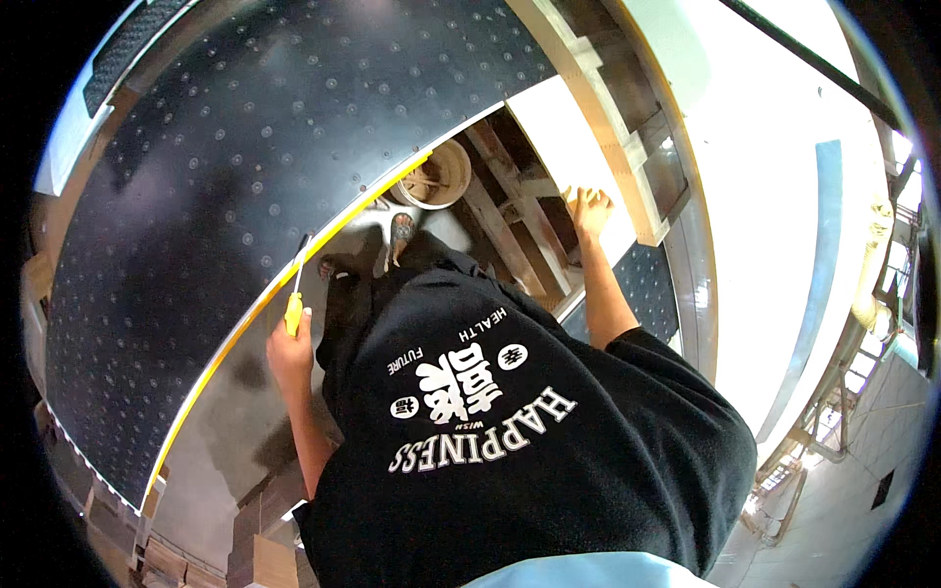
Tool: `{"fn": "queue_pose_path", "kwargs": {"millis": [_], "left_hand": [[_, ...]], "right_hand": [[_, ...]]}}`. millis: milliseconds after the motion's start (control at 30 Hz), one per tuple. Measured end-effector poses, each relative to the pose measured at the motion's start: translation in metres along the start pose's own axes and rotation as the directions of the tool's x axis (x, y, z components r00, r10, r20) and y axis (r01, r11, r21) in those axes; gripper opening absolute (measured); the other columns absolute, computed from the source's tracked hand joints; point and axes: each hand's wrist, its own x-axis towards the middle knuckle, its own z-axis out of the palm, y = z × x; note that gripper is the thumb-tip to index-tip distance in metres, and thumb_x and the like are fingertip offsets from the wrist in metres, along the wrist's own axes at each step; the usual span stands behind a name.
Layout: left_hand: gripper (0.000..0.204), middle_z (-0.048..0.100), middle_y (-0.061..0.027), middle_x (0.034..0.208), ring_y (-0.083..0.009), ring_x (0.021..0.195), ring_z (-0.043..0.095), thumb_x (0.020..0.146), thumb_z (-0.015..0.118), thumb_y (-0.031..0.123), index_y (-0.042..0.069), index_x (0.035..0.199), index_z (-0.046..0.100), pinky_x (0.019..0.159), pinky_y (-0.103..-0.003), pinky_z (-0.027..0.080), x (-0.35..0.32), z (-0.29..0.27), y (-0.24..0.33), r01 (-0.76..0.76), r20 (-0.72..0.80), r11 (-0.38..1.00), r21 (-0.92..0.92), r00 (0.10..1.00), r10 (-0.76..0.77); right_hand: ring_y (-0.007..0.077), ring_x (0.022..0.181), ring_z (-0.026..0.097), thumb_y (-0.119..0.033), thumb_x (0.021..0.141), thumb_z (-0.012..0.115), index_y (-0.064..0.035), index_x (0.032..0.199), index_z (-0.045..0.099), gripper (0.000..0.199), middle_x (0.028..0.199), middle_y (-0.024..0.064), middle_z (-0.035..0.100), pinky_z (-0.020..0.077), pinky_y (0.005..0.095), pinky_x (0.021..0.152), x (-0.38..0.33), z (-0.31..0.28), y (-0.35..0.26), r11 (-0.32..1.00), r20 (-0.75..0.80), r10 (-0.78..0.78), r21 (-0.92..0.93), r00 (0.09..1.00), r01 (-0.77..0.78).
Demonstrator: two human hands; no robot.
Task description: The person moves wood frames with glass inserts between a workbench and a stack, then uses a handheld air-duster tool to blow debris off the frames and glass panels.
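Note:
My left hand (pixel 289 355) is closed around the yellow handle of a slim tool (pixel 294 312). A thin metal shaft runs up from the handle to a dark tip, which is at the yellow-edged rim of a large black table (pixel 206 186) dotted with round studs. The tool's exact kind is too small to make out. To the right, my right hand (pixel 590 212) reaches forward with its fingers stretched and apart, resting at the edge of a white panel (pixel 569 137). Nothing shows in its grasp.
A round bucket (pixel 461 174) stands on the floor under the table edge, close to my feet. Wooden framing (pixel 578 88) rises beside the white panel. A broad white sheet (pixel 750 196) with a blue strip (pixel 818 245) lies farther right. Cardboard boxes (pixel 274 563) sit at lower left.

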Motion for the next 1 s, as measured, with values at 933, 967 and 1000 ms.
{"fn": "queue_pose_path", "kwargs": {"millis": [933, 967, 1000], "left_hand": [[0.04, 0.075, -0.0086, 0.078, -0.0064, 0.039, 0.039, 0.096, 0.075, 0.041, 0.001, 0.097, 0.068, 0.037, -0.024, 0.032, 0.091, -0.037, -0.053, 0.214, 0.077, 0.627, -0.749, 0.968, -0.239], [0.04, 0.076, -0.0087, 0.078, -0.0067, 0.039, 0.039, 0.096, 0.075, 0.041, 0.001, 0.097, 0.068, 0.037, -0.024, 0.032, 0.09, -0.036, -0.053, 0.218, 0.077, 0.624, -0.751, 0.967, -0.244], [0.04, 0.076, -0.0088, 0.079, -0.0069, 0.038, 0.038, 0.095, 0.075, 0.041, 0.001, 0.097, 0.068, 0.037, -0.024, 0.031, 0.092, -0.035, -0.053, 0.221, 0.078, 0.62, -0.753, 0.965, -0.25]], "right_hand": [[0.0431, 0.159, 0.003, -0.067, 0.103, 0.034, 0.0005, 0.164, 0.012, 0.094, 0.171, 0.0268, 0.007, 0.0071, 0.0535, 0.128, -0.027, 0.023, -0.005, 0.959, 0.309, 0.129, -0.282, 0.942, -0.039], [0.043, 0.159, 0.003, -0.067, 0.103, 0.034, 0.0001, 0.164, 0.012, 0.093, 0.171, 0.0266, 0.006, 0.007, 0.0534, 0.128, -0.026, 0.023, -0.004, 0.957, 0.306, 0.127, -0.287, 0.943, -0.036], [0.0428, 0.159, 0.003, -0.067, 0.103, 0.034, -0.0003, 0.164, 0.011, 0.093, 0.171, 0.0264, 0.006, 0.0069, 0.0533, 0.128, -0.026, 0.023, -0.003, 0.956, 0.303, 0.125, -0.292, 0.945, -0.033]]}}
